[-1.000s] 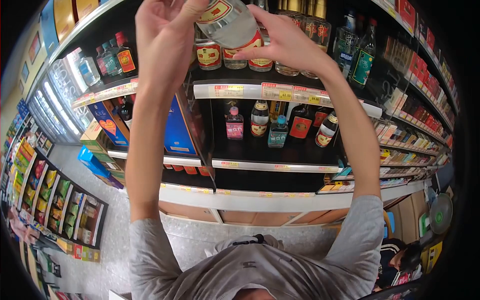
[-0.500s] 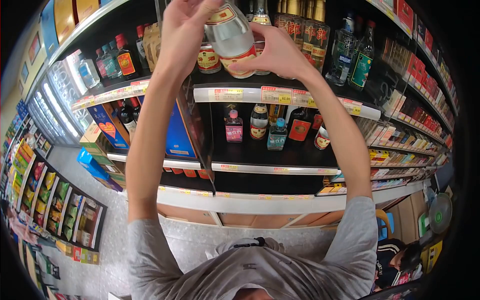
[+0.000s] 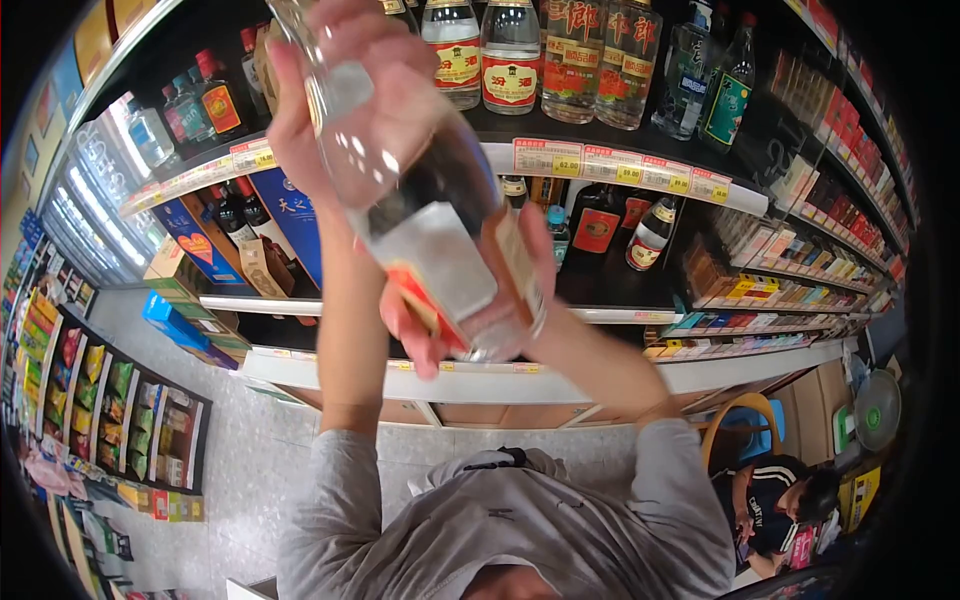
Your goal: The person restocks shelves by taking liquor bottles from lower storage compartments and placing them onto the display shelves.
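A clear glass liquor bottle [image 3: 430, 235] is held tilted in front of the shelves, neck toward the upper left, base toward the lower right. Around its neck and shoulder my left hand [image 3: 293, 135] is closed, its fingers blurred. My right hand [image 3: 546, 322] grips the lower body, fingers on one side and thumb on the other. The bottle's pale label side with a red edge faces me; its print is unreadable. Just behind, on the upper shelf, stand similar clear bottles [image 3: 511, 80] with red-and-white labels.
Clear bottles with red lettering [image 3: 627, 70] and a green-labelled bottle [image 3: 725, 105] stand to the right. Price tags line the shelf edge [image 3: 640, 170]. Cigarette racks [image 3: 780, 290] fill the right side. A snack rack [image 3: 110, 400] is at left. A person [image 3: 780, 510] sits at lower right.
Both hands have brought the bottle down and nearer to me, off the upper shelf, and tilted it further. Labelled bottles behind it now show more fully. The view has shifted slightly.
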The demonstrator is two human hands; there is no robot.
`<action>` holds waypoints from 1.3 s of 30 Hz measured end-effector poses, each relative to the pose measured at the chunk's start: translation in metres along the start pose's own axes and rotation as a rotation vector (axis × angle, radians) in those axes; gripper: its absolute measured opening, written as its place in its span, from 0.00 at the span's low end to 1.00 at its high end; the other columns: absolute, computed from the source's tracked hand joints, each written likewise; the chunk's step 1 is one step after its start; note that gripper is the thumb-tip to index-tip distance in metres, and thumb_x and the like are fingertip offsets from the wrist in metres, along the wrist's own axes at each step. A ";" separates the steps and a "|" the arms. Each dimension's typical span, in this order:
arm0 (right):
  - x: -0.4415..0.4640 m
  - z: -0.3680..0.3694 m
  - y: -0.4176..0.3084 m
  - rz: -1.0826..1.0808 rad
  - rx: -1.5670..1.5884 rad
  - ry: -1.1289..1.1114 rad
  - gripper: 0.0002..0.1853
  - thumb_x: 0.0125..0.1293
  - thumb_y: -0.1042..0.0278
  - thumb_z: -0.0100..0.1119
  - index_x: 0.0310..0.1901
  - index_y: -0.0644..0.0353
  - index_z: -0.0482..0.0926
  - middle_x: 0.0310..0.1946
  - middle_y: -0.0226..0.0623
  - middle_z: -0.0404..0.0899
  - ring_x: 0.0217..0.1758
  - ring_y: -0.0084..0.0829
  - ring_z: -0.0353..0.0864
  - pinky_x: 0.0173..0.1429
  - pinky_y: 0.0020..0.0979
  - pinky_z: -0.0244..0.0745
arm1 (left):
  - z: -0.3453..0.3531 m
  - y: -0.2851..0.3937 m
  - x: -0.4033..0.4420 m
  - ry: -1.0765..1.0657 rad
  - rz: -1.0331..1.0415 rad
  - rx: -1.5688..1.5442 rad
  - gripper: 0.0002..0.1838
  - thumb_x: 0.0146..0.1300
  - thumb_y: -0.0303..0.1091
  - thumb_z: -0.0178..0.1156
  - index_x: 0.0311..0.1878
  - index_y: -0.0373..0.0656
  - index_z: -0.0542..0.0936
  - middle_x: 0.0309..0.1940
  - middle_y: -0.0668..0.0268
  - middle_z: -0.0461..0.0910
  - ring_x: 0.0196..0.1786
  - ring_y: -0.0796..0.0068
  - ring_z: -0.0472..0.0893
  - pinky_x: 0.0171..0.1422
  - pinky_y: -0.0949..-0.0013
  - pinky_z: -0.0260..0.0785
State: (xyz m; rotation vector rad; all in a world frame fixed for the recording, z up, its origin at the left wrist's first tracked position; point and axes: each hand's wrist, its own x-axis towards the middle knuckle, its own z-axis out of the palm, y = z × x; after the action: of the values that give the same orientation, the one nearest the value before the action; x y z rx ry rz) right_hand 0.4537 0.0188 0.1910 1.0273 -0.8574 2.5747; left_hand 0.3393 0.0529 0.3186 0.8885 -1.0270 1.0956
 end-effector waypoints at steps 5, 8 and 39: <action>-0.025 -0.009 0.052 -0.162 -0.026 0.096 0.51 0.68 0.28 0.55 0.74 0.70 0.62 0.62 0.63 0.74 0.61 0.55 0.81 0.60 0.50 0.78 | -0.022 -0.001 -0.047 -0.117 -0.061 -0.114 0.30 0.78 0.43 0.57 0.76 0.41 0.61 0.56 0.69 0.76 0.54 0.79 0.76 0.60 0.68 0.67; -0.041 0.034 0.050 -0.085 -0.582 0.604 0.53 0.63 0.33 0.67 0.73 0.71 0.60 0.56 0.62 0.76 0.52 0.44 0.85 0.51 0.41 0.82 | -0.012 0.004 -0.086 -0.002 -0.026 0.034 0.37 0.77 0.49 0.57 0.80 0.44 0.56 0.55 0.65 0.76 0.55 0.75 0.77 0.62 0.61 0.69; -0.109 -0.020 0.108 0.015 -0.885 0.876 0.43 0.74 0.63 0.60 0.81 0.70 0.46 0.80 0.46 0.54 0.85 0.34 0.48 0.84 0.38 0.45 | 0.028 0.028 -0.217 0.999 0.127 0.879 0.19 0.78 0.43 0.52 0.63 0.43 0.68 0.37 0.61 0.78 0.40 0.65 0.82 0.48 0.58 0.79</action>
State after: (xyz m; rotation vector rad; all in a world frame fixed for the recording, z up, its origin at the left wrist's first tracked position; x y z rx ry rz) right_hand 0.4766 -0.0560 0.0579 -0.3297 -1.4376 1.9079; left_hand 0.2776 -0.0247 0.1213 0.7627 0.2797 1.8641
